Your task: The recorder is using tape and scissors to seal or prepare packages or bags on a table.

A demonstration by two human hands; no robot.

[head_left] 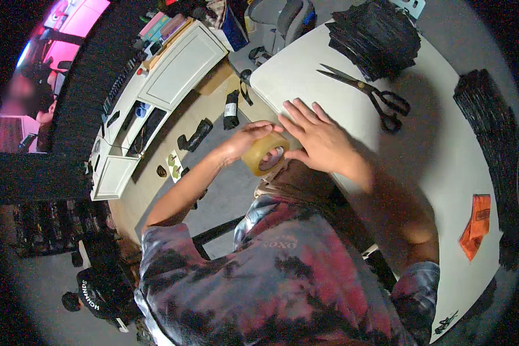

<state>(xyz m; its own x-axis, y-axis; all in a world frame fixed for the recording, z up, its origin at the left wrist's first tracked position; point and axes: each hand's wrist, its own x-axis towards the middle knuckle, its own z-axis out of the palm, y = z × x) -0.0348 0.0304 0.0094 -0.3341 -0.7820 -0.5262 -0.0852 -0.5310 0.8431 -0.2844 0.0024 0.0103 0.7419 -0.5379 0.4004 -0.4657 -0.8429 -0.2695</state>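
A wide roll of clear, yellowish packing tape (252, 157) is in my left hand (243, 142), whose fingers wrap its far side and reach into the core. The roll is tilted, held beside the near left part of the white table. My right hand (322, 141) is spread flat with fingers apart, palm down, just right of the roll; its thumb is close to the roll's edge, and I cannot tell if it touches. Beyond this hand, large black-handled scissors (370, 92) lie on the table with their blades slightly apart.
A stack of black sheets (375, 43) sits at the white table's (305, 63) far end. More black strips (490, 138) line its right side, near an orange packet (476, 228). Left are a white cabinet (181, 69) and black bundles (230, 109) on the floor. Another person (101, 291) is lower left.
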